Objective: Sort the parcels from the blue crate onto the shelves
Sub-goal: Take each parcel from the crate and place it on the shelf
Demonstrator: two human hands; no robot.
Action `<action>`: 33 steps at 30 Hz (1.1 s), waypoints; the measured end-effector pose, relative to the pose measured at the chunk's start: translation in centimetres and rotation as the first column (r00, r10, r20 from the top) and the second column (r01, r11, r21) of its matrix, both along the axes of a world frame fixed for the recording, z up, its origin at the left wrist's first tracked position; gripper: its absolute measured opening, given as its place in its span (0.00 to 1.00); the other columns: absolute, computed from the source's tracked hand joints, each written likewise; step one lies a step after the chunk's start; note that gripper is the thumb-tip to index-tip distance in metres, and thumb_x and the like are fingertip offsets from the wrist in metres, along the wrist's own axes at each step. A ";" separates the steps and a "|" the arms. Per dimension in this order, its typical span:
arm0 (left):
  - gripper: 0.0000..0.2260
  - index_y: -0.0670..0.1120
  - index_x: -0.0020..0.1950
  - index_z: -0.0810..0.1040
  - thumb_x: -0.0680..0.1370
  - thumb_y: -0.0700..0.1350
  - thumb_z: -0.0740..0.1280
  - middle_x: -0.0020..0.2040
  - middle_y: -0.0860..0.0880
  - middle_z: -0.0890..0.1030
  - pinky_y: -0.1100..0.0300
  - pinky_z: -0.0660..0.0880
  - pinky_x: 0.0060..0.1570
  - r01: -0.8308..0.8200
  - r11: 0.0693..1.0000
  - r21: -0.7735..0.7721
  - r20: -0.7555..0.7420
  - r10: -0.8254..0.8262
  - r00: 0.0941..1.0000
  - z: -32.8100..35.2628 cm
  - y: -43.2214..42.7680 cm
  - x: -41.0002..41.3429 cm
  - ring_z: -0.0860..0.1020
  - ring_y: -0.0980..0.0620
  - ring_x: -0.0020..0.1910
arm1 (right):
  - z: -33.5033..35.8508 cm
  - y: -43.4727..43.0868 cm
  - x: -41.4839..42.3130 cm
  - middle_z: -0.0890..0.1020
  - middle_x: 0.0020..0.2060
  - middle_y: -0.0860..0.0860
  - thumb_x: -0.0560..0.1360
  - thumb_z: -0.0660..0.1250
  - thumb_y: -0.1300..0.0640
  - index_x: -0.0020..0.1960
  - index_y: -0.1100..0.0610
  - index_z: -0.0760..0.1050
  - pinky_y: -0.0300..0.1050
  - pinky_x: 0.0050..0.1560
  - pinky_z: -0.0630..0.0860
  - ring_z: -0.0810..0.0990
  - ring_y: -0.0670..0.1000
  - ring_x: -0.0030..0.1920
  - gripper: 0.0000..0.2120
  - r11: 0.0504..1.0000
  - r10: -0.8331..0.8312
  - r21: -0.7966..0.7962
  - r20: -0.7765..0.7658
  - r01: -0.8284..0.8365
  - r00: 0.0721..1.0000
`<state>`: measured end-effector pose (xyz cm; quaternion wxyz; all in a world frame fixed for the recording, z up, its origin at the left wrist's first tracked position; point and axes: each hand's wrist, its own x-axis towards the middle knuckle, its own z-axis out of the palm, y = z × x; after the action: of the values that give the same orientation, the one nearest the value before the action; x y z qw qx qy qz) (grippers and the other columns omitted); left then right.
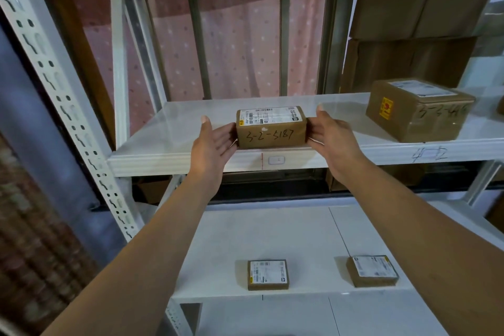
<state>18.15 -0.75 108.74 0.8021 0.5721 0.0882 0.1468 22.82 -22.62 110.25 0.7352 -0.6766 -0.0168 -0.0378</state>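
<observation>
The nearest hazard lay directly below the work. The lower shelf (272,232) carried two small flat parcels (267,275) (372,270), and anything dropped from above would probably land on or between them.

The handled parcel (271,128), marked 3-2-5187 on its front, sat at the very front edge of the upper shelf (169,150). Whether its whole base bore on the shelf could not be told. It was held only by sideways pressure on its two short ends, with nothing visible beneath it. If either palm eased off before the box sat well in from the edge, it could tip forward and fall. Uneven pressure might also twist it, turning the written code away from the aisle. Farther right, a larger parcel (417,109) stood well apart, so a collision seemed unlikely unless the box was shoved hard sideways. Stacked cartons (409,35) and a pink curtain (240,41) stood behind, beyond the likely reach of a push. The blue crate was out of view.

Both forearms rose from the bottom corners, stretched forward and converging on the box. The left hand (215,142) was turned palm inward, its fingers straight and close together against the left end, thumb pointing up and clear of the box. The right hand (331,135) mirrored it, showing its back. Its thumb was raised, and its fingers, partly hidden, appeared to lie flat on the right end.
</observation>
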 end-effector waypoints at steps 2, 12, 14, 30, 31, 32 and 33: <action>0.31 0.40 0.73 0.78 0.87 0.62 0.52 0.73 0.40 0.79 0.48 0.72 0.75 0.008 1.000 0.009 -0.006 -0.008 1.000 0.1 0.1 0.3 0.75 0.41 0.75 | -0.2 -0.1 0.2 0.87 0.47 0.48 0.88 0.59 0.44 0.48 0.52 0.81 0.47 0.64 0.80 0.85 0.47 0.52 0.18 1.000 0.011 0.002 -0.003 -0.011 1.000; 0.30 0.41 0.73 0.78 0.87 0.62 0.51 0.74 0.40 0.78 0.49 0.72 0.75 0.039 0.994 0.097 0.009 -0.040 0.999 -0.5 0.1 0.9 0.75 0.42 0.75 | -1.0 0.0 0.5 0.87 0.49 0.46 0.88 0.59 0.43 0.52 0.49 0.81 0.53 0.76 0.76 0.85 0.53 0.63 0.16 1.000 0.021 -0.021 -0.005 -0.021 1.000; 0.31 0.40 0.74 0.77 0.87 0.62 0.51 0.74 0.40 0.78 0.48 0.72 0.75 0.046 0.994 0.098 0.005 -0.047 0.999 -0.4 0.3 1.1 0.75 0.42 0.75 | -1.0 0.1 0.7 0.87 0.49 0.46 0.88 0.59 0.43 0.54 0.50 0.81 0.54 0.76 0.75 0.84 0.53 0.63 0.16 0.999 0.021 -0.031 0.004 -0.021 1.000; 0.29 0.37 0.75 0.74 0.88 0.59 0.52 0.72 0.38 0.79 0.47 0.72 0.75 0.021 0.991 0.132 0.010 -0.022 1.000 -0.2 -0.3 1.3 0.77 0.41 0.73 | -2.1 0.4 1.4 0.88 0.54 0.46 0.86 0.59 0.38 0.46 0.41 0.83 0.62 0.80 0.69 0.81 0.57 0.70 0.17 0.988 -0.024 -0.150 0.030 0.028 0.999; 0.29 0.37 0.75 0.74 0.88 0.59 0.52 0.72 0.38 0.79 0.46 0.72 0.76 0.017 0.992 0.125 0.009 -0.018 1.000 -0.2 -0.3 1.4 0.76 0.41 0.73 | -2.1 0.3 1.5 0.88 0.53 0.45 0.86 0.59 0.39 0.46 0.41 0.82 0.62 0.80 0.69 0.81 0.58 0.70 0.17 0.988 -0.028 -0.151 0.030 0.032 0.999; 0.29 0.37 0.75 0.74 0.88 0.58 0.52 0.72 0.38 0.79 0.46 0.71 0.76 0.016 0.993 0.116 0.006 -0.016 1.000 -0.2 -0.3 1.4 0.76 0.41 0.73 | -2.1 0.3 1.5 0.88 0.51 0.44 0.86 0.59 0.39 0.46 0.41 0.82 0.62 0.80 0.69 0.81 0.58 0.70 0.17 0.988 -0.028 -0.148 0.030 0.032 0.999; 0.29 0.37 0.75 0.74 0.88 0.58 0.52 0.72 0.38 0.79 0.46 0.71 0.76 0.017 0.994 0.112 0.006 -0.018 1.000 -0.3 -0.3 1.4 0.76 0.41 0.73 | -2.1 0.4 1.6 0.87 0.49 0.43 0.87 0.59 0.40 0.46 0.41 0.82 0.62 0.80 0.69 0.81 0.58 0.70 0.17 0.989 -0.027 -0.145 0.029 0.031 0.999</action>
<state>19.58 -1.07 108.46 0.7702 0.6165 0.0721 0.1466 24.41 -22.24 108.12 0.6828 -0.7281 -0.0197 -0.0564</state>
